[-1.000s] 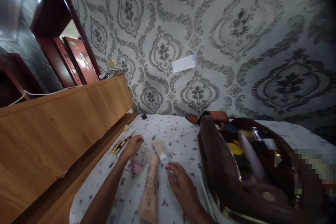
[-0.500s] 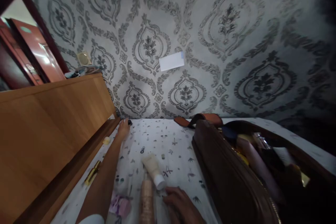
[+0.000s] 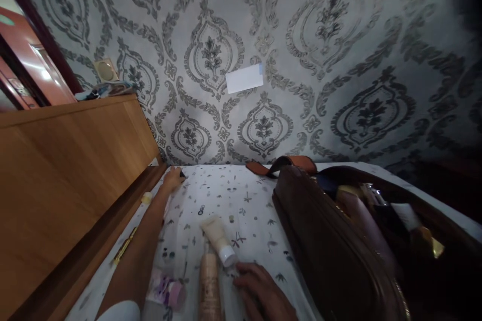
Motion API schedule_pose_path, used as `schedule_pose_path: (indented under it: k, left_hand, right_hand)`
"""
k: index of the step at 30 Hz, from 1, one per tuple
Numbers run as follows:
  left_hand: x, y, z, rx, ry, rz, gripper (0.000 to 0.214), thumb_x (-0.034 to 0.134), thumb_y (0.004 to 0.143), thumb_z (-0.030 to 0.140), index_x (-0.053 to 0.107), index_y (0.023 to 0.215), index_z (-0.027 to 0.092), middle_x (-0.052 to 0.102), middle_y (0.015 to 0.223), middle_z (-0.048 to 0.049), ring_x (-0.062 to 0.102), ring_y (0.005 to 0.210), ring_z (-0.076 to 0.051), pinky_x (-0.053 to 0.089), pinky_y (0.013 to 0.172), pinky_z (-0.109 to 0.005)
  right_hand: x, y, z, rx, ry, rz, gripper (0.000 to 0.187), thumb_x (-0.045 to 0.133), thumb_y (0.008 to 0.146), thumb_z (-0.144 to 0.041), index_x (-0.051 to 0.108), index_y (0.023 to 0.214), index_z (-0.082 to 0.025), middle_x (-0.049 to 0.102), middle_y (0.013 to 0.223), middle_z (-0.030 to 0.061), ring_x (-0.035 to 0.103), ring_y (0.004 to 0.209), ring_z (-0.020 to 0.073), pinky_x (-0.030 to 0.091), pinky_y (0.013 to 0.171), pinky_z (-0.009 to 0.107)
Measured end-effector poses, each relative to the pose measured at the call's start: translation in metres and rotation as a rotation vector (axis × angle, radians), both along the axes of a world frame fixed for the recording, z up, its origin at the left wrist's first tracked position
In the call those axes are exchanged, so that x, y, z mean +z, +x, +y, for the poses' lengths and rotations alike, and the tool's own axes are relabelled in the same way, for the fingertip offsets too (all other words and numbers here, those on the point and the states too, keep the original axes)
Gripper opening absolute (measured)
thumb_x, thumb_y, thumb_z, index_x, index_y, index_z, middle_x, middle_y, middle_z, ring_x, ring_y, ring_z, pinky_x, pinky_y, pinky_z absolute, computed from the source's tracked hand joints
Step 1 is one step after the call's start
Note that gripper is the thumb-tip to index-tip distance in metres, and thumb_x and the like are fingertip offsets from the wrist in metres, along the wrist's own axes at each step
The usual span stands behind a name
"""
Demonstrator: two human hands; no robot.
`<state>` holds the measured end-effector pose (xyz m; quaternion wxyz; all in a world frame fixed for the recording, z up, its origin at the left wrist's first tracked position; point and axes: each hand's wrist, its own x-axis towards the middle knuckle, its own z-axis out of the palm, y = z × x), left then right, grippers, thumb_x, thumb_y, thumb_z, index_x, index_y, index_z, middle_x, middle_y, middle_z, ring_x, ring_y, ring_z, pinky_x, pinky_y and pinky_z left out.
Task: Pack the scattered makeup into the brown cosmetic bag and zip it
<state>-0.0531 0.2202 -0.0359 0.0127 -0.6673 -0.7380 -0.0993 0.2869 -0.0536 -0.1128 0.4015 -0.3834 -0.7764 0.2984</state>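
Observation:
My left hand (image 3: 172, 179) reaches to the far left corner of the white patterned sheet (image 3: 222, 188), its fingers closed around a small black item (image 3: 182, 174), mostly hidden. My right hand (image 3: 263, 293) rests low on the sheet, fingers stretched out, holding nothing. Its fingertips lie just beside the white cap of a cream squeeze tube (image 3: 215, 233). Left of that hand, a peach-coloured bottle (image 3: 210, 286) lies lengthwise. A small pink and purple bottle (image 3: 167, 288) lies near my left forearm. A gold tube (image 3: 125, 246) and a pale yellow item (image 3: 146, 197) lie along the left edge.
A dark brown bag (image 3: 324, 241) stands unzipped on the right with cosmetics inside, its tan strap (image 3: 297, 162) toward the wall. The wooden board (image 3: 75, 160) closes off the left. Patterned wallpaper with a white paper (image 3: 244, 78) rises at the back.
The view has shifted slightly, so most things sit a little higher and further left. My left hand stays at the far corner with the black item. The right hand stays beside the tube cap.

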Motion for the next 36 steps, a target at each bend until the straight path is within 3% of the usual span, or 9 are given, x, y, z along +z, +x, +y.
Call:
schedule_pose_path:
  k: [7,11,14,17,20,22,25,32,36]
  left_hand:
    - [0.009,0.015,-0.065,-0.252,-0.059,-0.057,0.031,0.064,0.081,0.041,0.068,0.103,0.02,0.067,0.098,-0.0068,0.062,0.092,-0.024,0.046,0.081,-0.03]
    - [0.004,0.03,-0.115,-0.406,-0.105,-0.091,0.033,0.067,0.079,0.04,0.07,0.107,0.023,0.067,0.103,-0.0046,0.062,0.096,-0.023,0.046,0.085,-0.028]
    - [0.005,0.034,-0.136,-0.447,-0.143,-0.104,0.043,0.072,0.076,0.041,0.067,0.117,0.028,0.067,0.109,-0.0017,0.063,0.097,-0.021,0.047,0.085,-0.026]
    - [0.015,0.02,-0.137,-0.395,-0.147,-0.093,0.041,0.062,0.088,0.039,0.061,0.127,0.028,0.07,0.106,0.0,0.065,0.093,-0.017,0.049,0.084,-0.025]
    - [0.027,-0.011,-0.13,-0.222,-0.069,-0.03,0.034,0.05,0.095,0.024,0.061,0.126,0.018,0.066,0.12,-0.0102,0.06,0.111,-0.023,0.046,0.096,-0.034]
    - [0.031,-0.033,-0.128,-0.103,-0.03,0.016,0.03,0.053,0.093,0.019,0.063,0.12,0.013,0.059,0.132,-0.0168,0.052,0.124,-0.03,0.041,0.104,-0.045]
    - [0.028,-0.056,-0.129,-0.011,-0.029,0.026,0.028,0.061,0.092,0.027,0.063,0.118,0.015,0.057,0.135,-0.0134,0.051,0.126,-0.03,0.04,0.107,-0.054]
    - [0.032,-0.066,-0.136,-0.03,0.074,-0.263,0.029,0.066,0.084,0.018,0.063,0.112,0.013,0.063,0.121,-0.0153,0.051,0.124,-0.032,0.04,0.105,-0.05]
    - [0.038,-0.054,-0.154,-0.16,0.091,-0.574,0.037,0.065,0.082,0.032,0.058,0.114,0.015,0.067,0.107,-0.0086,0.065,0.099,-0.024,0.054,0.079,-0.033]
  right_hand:
    - [0.01,-0.006,-0.007,-0.048,-0.008,0.054,0.025,0.044,0.093,-0.026,0.069,0.097,-0.025,0.069,0.116,0.013,0.066,0.11,0.0246,0.056,0.092,0.038]
    - [0.014,-0.008,-0.007,-0.058,-0.009,0.061,0.027,0.044,0.093,-0.029,0.071,0.094,-0.024,0.07,0.112,0.0132,0.067,0.108,0.0256,0.057,0.091,0.04]
    - [0.014,-0.007,-0.005,-0.057,0.003,0.068,0.026,0.046,0.092,-0.029,0.072,0.094,-0.025,0.07,0.113,0.013,0.068,0.108,0.0262,0.057,0.091,0.04]
    - [0.01,-0.005,-0.004,-0.054,0.012,0.049,0.025,0.048,0.093,-0.029,0.072,0.098,-0.024,0.07,0.116,0.0131,0.068,0.11,0.0262,0.058,0.092,0.041]
    - [0.006,-0.004,-0.004,-0.047,0.044,0.031,0.025,0.048,0.094,-0.029,0.072,0.1,-0.023,0.069,0.118,0.0134,0.068,0.111,0.0257,0.058,0.092,0.04]
    - [0.005,-0.005,-0.003,-0.045,0.076,0.038,0.025,0.049,0.094,-0.028,0.072,0.101,-0.023,0.07,0.117,0.0133,0.068,0.11,0.0255,0.059,0.091,0.039]
    - [0.008,-0.006,-0.004,-0.059,0.105,0.053,0.024,0.049,0.093,-0.027,0.072,0.099,-0.023,0.071,0.114,0.0134,0.07,0.106,0.0256,0.06,0.089,0.039]
    - [0.018,-0.006,-0.005,-0.048,0.059,0.042,0.025,0.048,0.092,-0.027,0.072,0.096,-0.022,0.071,0.112,0.014,0.07,0.106,0.0265,0.059,0.09,0.041]
    - [0.013,-0.007,-0.004,-0.05,0.07,0.05,0.026,0.048,0.092,-0.028,0.072,0.096,-0.022,0.071,0.112,0.0144,0.069,0.106,0.026,0.058,0.091,0.041]
